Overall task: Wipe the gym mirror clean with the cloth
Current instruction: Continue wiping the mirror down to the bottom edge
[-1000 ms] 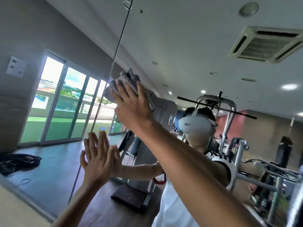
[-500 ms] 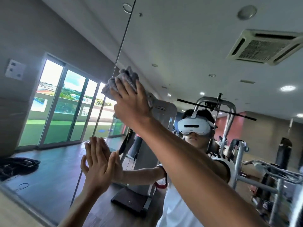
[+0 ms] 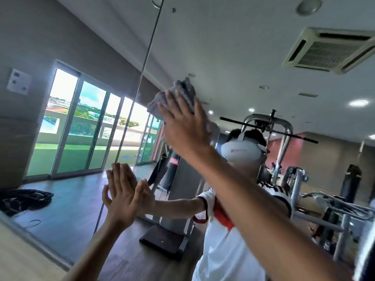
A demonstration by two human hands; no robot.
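**Cloth high on the glass, centre frame: press flat and sweep**

My right hand [image 3: 182, 130] sits just above the middle of the frame. Its fingers are spread and straight over the grey cloth [image 3: 178, 94], flattening it against the mirror [image 3: 243, 47] rather than clenching it. My left hand [image 3: 123, 193], lower and left of centre, holds nothing. Its palm lies flat on the glass with the fingers together, meeting its own reflection.

To do this pass well, I would load the cloth through the whole palm, not just the fingertips. I would overlap each stroke with the one beside it and carry it right up to the panel seam [image 3: 142, 78], the thin line slanting from top centre towards the lower left. The left palm makes a good brace, but it will probably leave a print, so that spot needs a wipe too.

The cloth is a bunched wad. Its ragged end pokes out past my fingertips towards the top of the frame, and a smaller bit shows at the right of my palm. I judge that its long axis runs from upper left to lower right under the hand, though the hand hides most of it.
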